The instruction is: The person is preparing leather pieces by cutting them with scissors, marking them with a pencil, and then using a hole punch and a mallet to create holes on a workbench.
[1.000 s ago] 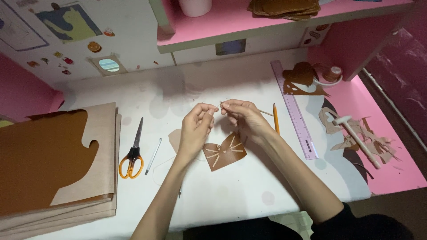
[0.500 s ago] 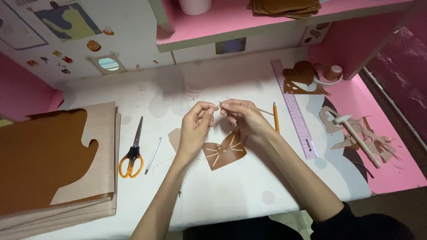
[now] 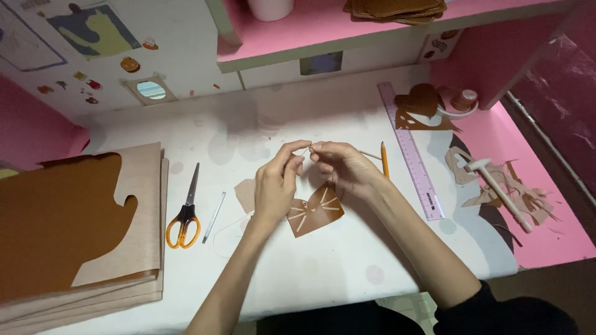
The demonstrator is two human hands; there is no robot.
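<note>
My left hand (image 3: 276, 186) and my right hand (image 3: 344, 167) meet fingertip to fingertip above a white desk (image 3: 261, 267). Between them they pinch a thin pale thread or needle (image 3: 305, 149); it is too fine to tell which. Just below the hands lies a brown heart-shaped leather piece (image 3: 315, 213) with pale stitch lines fanning across it. A light thread loop (image 3: 225, 236) trails on the desk by my left wrist.
Orange-handled scissors (image 3: 184, 214) and a thin white stick (image 3: 215, 208) lie to the left, beside a stack of brown and tan sheets (image 3: 74, 223). An orange pencil (image 3: 384, 159), a purple ruler (image 3: 411, 152), leather scraps (image 3: 515, 189) and a small white mallet (image 3: 496, 186) sit to the right.
The hands have stayed together above the heart piece, with only small finger movements. The piece has barely shifted.
</note>
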